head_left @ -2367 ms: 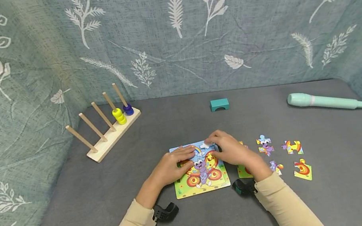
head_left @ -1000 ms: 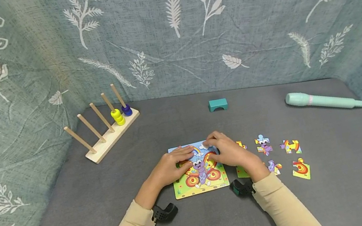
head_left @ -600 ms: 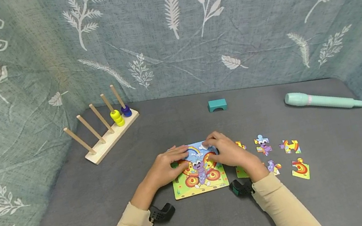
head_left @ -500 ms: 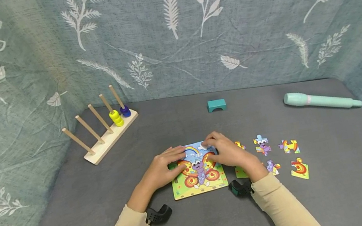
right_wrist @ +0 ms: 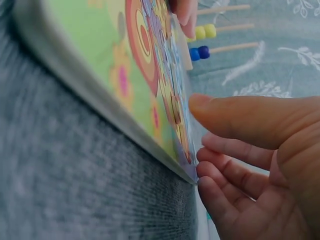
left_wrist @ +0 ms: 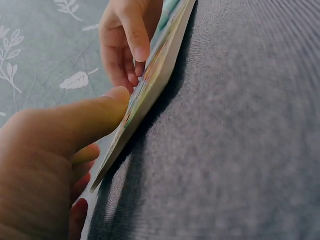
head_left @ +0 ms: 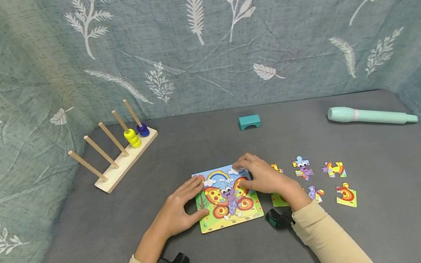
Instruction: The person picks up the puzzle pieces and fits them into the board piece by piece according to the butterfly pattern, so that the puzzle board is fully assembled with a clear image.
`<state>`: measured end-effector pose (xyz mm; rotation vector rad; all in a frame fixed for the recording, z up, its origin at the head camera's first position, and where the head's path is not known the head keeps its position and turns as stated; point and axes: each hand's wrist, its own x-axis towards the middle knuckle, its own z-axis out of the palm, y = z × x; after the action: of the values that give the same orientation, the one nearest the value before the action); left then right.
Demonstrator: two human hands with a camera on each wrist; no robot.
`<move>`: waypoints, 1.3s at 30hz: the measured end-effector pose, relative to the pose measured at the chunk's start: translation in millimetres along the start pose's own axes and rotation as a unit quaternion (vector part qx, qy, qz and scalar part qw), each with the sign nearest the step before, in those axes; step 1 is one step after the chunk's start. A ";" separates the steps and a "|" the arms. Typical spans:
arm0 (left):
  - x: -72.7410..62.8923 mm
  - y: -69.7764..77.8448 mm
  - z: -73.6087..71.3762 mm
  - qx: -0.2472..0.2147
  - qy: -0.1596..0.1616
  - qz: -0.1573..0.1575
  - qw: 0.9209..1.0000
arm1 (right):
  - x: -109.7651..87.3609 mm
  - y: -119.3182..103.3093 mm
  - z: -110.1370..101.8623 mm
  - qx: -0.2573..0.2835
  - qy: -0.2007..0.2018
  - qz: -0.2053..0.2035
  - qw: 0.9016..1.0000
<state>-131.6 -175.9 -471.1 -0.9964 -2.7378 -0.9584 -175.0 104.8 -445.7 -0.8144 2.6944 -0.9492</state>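
Observation:
A butterfly jigsaw puzzle board point(head_left: 232, 219) lies flat on the grey table, its picture showing a rainbow, clouds and a purple butterfly. My left hand point(head_left: 175, 210) is at the board's left side, thumb and fingers spread apart with the tips over its edge. In the left wrist view the left thumb point(left_wrist: 100, 117) rests along the board's edge. Over the upper right corner is my right hand point(head_left: 262, 176), fingertips by the white cloud. The right wrist view shows the right thumb point(right_wrist: 235, 117) and fingers bent loosely and apart, with nothing seen between them.
Several loose puzzle pieces point(head_left: 346, 195) lie to the right of the board, some partly hidden by the right forearm. A wooden peg stand point(head_left: 127, 161) with yellow and blue beads is at back left. A teal block point(head_left: 249, 122) and a mint-green tapered stick point(head_left: 372, 115) lie farther back.
My left hand has drawn back to the left and toward me, its thumb and fingers spreading and uncovering the board's left side. The right hand stays at the upper right corner.

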 end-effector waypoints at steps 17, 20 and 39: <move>0.1 -0.8 1.2 0.005 -0.013 -0.017 1.000 | -36.6 28.8 -34.0 0.033 0.046 0.014 0.998; 0.1 -0.5 1.1 0.004 -0.014 -0.020 1.000 | -45.6 35.9 -41.1 0.045 0.045 0.035 0.997; 1.4 1.7 0.9 -0.006 -0.018 -0.040 0.999 | -56.6 55.0 -40.6 -0.002 0.049 0.051 0.997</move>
<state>-131.5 -173.6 -470.5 -0.9200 -2.8253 -0.9779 -165.1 192.9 -449.3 -0.6407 2.7920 -0.9848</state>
